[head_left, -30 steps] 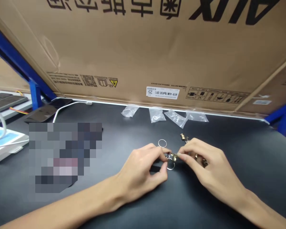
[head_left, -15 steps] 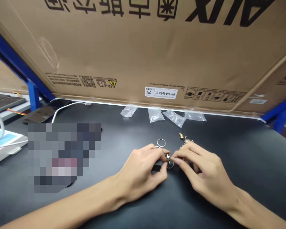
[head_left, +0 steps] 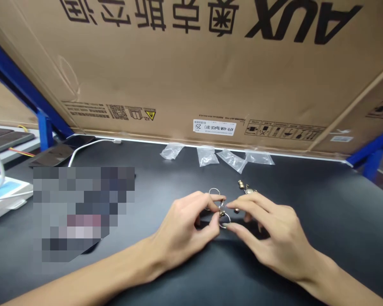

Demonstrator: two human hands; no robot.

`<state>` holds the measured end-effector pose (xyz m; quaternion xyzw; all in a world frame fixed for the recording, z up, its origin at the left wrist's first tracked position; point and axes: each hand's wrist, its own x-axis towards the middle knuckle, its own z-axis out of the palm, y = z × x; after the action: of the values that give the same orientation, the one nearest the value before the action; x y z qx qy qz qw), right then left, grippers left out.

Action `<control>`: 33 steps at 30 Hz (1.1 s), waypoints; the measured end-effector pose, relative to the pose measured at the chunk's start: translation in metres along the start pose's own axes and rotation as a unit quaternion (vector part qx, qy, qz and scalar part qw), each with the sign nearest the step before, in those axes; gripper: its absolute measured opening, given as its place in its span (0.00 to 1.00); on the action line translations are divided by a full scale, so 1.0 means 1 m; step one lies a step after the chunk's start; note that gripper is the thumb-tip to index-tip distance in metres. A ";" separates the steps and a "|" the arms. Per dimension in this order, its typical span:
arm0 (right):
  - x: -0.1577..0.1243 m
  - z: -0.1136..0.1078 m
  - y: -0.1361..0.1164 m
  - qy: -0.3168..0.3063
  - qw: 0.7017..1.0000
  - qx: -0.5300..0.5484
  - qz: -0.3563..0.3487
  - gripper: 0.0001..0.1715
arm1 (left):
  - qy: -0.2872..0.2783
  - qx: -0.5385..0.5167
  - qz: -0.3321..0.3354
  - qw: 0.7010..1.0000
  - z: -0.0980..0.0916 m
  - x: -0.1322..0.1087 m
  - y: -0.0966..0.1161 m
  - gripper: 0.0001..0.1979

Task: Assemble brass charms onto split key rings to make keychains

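Note:
My left hand (head_left: 194, 219) pinches a small metal fitting between thumb and fingertips, with a silver split key ring (head_left: 230, 219) hanging from it. Close by on the right, my right hand (head_left: 271, 225) has its thumb and index finger apart. Its thumb tip is at the edge of that ring; whether it touches I cannot tell. Under and beyond the right fingers lies a metal charm (head_left: 250, 191), partly hidden, with a gold-coloured bead-like piece (head_left: 241, 184) at its far end. Another loose ring (head_left: 214, 189) lies just past my left fingers, partly covered.
Several clear plastic bags (head_left: 207, 156) lie along the back of the black table (head_left: 166, 182). Behind them stands a large cardboard box (head_left: 166, 72) in a blue frame (head_left: 45, 129). At left are a dark phone-like slab (head_left: 52, 154), a white cable (head_left: 79, 148) and a blurred-out patch.
My right thumb and index finger have parted from the metal fitting. The ring at my left fingertips now shows more fully, and my left hand has shifted slightly left.

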<state>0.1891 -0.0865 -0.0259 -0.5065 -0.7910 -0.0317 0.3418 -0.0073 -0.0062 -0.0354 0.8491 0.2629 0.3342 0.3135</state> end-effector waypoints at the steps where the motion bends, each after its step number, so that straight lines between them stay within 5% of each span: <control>1: 0.000 0.002 0.001 -0.010 1.000 0.013 0.015 0.11 | 0.002 0.007 0.014 1.000 0.001 0.000 -0.001 0.04; 10: -0.001 0.008 0.003 -0.025 1.000 0.002 -0.019 0.07 | 0.034 0.001 0.004 0.999 0.002 0.000 0.002 0.04; 21: 0.000 -0.001 -0.001 0.033 0.977 -0.165 -0.131 0.07 | 0.051 -0.136 -0.153 0.977 -0.001 0.005 0.010 0.07; 29: 0.008 -0.020 0.032 0.048 0.990 -0.106 0.080 0.17 | 0.052 -0.108 -0.134 0.984 -0.005 0.005 0.008 0.06; 33: 0.012 -0.029 0.040 -0.004 0.991 -0.110 0.076 0.13 | 0.044 -0.104 -0.122 0.986 -0.005 0.006 0.007 0.06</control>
<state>0.2334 -0.0690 -0.0087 -0.5997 -0.7432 -0.0908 0.2824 -0.0057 -0.0054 -0.0255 0.7581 0.3415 0.3561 0.4265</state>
